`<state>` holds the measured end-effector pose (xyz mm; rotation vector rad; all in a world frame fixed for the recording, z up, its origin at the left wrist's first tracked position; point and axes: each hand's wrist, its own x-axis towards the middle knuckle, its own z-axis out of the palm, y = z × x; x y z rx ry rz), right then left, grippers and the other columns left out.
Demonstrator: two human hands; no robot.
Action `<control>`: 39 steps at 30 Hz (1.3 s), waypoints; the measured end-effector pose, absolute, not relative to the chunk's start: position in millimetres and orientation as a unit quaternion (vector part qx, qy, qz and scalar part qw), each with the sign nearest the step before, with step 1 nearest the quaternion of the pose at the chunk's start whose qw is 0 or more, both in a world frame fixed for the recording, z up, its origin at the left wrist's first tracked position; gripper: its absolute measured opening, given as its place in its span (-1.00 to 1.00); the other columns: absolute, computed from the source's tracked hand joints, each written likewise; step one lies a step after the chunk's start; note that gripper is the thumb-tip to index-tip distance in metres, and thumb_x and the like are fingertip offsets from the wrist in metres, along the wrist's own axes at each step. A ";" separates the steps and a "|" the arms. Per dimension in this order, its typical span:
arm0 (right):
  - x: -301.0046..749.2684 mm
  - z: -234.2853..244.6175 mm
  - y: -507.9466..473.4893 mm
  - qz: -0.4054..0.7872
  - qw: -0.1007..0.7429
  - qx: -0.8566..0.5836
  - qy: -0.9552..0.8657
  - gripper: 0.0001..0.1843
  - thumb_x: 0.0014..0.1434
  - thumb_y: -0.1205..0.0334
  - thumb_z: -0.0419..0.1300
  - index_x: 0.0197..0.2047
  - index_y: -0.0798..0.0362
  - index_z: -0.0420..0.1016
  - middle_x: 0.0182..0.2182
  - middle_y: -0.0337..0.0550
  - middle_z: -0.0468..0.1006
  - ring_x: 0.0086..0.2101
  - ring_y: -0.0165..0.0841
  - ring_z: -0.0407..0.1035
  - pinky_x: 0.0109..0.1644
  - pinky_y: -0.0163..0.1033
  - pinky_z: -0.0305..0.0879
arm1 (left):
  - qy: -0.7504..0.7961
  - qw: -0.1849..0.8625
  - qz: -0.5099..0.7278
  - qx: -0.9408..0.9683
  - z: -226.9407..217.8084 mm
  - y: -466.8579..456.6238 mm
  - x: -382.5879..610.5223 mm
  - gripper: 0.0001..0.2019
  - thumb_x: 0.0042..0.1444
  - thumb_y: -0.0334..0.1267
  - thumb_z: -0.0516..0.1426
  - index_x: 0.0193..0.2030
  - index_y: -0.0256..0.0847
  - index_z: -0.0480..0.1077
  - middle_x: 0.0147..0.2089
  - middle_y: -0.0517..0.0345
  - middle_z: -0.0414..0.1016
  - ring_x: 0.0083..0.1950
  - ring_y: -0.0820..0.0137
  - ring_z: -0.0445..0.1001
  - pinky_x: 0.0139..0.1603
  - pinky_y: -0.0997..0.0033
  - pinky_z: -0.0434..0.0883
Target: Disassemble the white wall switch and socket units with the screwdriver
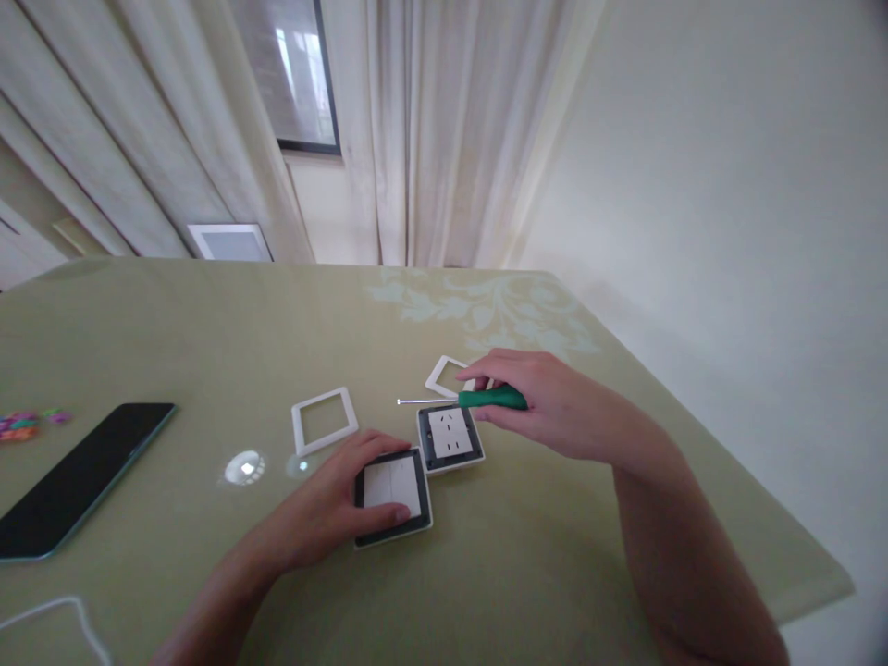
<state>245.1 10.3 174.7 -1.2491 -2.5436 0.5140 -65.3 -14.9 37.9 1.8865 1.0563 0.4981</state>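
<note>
My left hand [347, 499] grips a wall switch [392, 487] with a white panel and dark border, thumb across its face and fingers over its far edge. In my right hand [548, 393] is a screwdriver [492, 398] with a green handle, its metal shaft pointing left. The shaft hangs just beyond a wall socket [450, 433], which lies face up against the switch's far right corner. A white cover frame [297, 430] lies past my left hand. Another white cover frame [436, 377] is partly hidden behind my right fingers.
A dark tablet-like device [83, 476] lies at the left, with small colourful pieces [20, 425] beyond it. A white cable [69, 601] runs at the lower left. Curtains [450, 139] hang past the table's far edge, and a wall [728, 185] stands to the right.
</note>
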 end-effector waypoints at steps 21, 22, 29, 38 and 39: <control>231.0 192.9 -17.6 0.121 0.235 -0.466 -0.845 -0.54 0.23 0.12 0.55 0.11 -0.12 0.50 -0.23 -0.36 0.74 -0.26 -0.35 0.66 -0.14 -0.30 0.43 | 0.429 0.449 0.221 0.752 36.3 -13.0 -60.7 -0.58 0.38 0.09 0.25 0.29 0.07 0.57 0.23 0.07 0.61 0.22 0.09 0.57 0.27 0.13 0.50; 230.6 192.4 -17.3 0.124 0.232 -0.465 -0.845 -0.54 0.23 0.12 0.55 0.11 -0.12 0.50 -0.23 -0.36 0.75 -0.26 -0.36 0.66 -0.14 -0.30 0.43 | 0.435 0.453 0.230 0.744 35.3 -12.6 -59.2 -0.61 0.43 0.09 0.19 0.26 0.05 0.59 0.20 0.06 0.63 0.19 0.10 0.59 0.23 0.14 0.52; 226.7 190.1 -19.3 0.152 0.234 -0.450 -0.848 -0.56 0.25 0.14 0.54 0.10 -0.12 0.50 -0.24 -0.39 0.73 -0.26 -0.39 0.65 -0.13 -0.32 0.42 | 0.467 0.467 0.260 0.704 28.3 -10.7 -52.2 -0.63 0.41 0.10 0.17 0.12 0.00 0.68 0.06 0.05 0.69 0.06 0.13 0.63 0.02 0.22 0.57; 222.9 188.1 -17.6 0.172 0.216 -0.441 -0.854 -0.58 0.28 0.11 0.52 0.11 -0.11 0.50 -0.23 -0.35 0.75 -0.26 -0.37 0.66 -0.14 -0.31 0.43 | 0.474 0.471 0.257 0.698 30.4 -10.9 -51.2 -0.62 0.40 0.11 0.18 0.13 0.01 0.70 -0.02 0.06 0.68 -0.01 0.15 0.63 -0.05 0.22 0.54; 222.5 187.9 -17.1 0.171 0.215 -0.441 -0.854 -0.58 0.28 0.11 0.53 0.11 -0.11 0.50 -0.23 -0.35 0.75 -0.26 -0.37 0.65 -0.14 -0.31 0.43 | 0.475 0.472 0.257 0.697 30.7 -10.8 -51.0 -0.61 0.39 0.11 0.18 0.13 0.01 0.70 -0.03 0.06 0.68 -0.01 0.14 0.63 -0.05 0.22 0.54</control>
